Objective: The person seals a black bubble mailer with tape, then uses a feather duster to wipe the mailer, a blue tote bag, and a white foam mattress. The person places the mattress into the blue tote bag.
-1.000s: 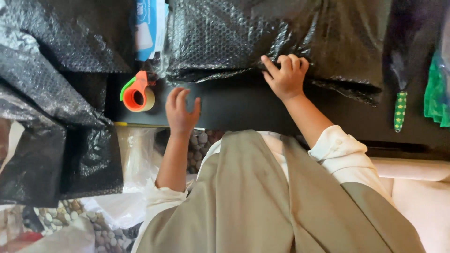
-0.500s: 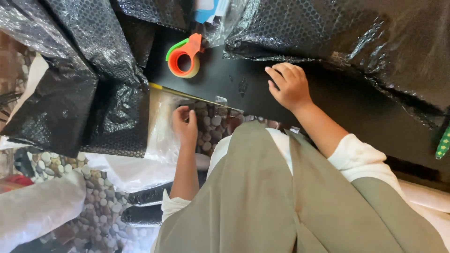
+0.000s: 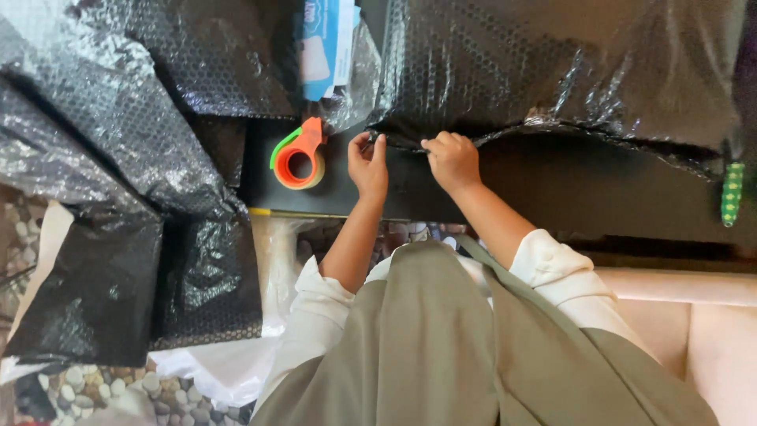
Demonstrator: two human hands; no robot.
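Observation:
A big sheet of black bubble wrap [image 3: 552,71] lies over the far part of a black table [image 3: 568,185]. My left hand [image 3: 368,166] pinches the wrap's near edge at its left corner. Right beside it, my right hand [image 3: 453,160] grips the same edge with its fingers curled over it. An orange tape dispenser with a green tab [image 3: 298,155] rests on the table just left of my left hand, not touching it.
More black bubble wrap [image 3: 118,158] is heaped at the left and hangs off the table. A blue and white packet [image 3: 323,43] lies at the back. A green dotted pen-like object [image 3: 732,193] sits at far right. Pebbled floor [image 3: 79,386] shows below left.
My left hand has come up from below the table edge to the wrap's edge. My right hand has slid left along that edge, so both now meet near its corner.

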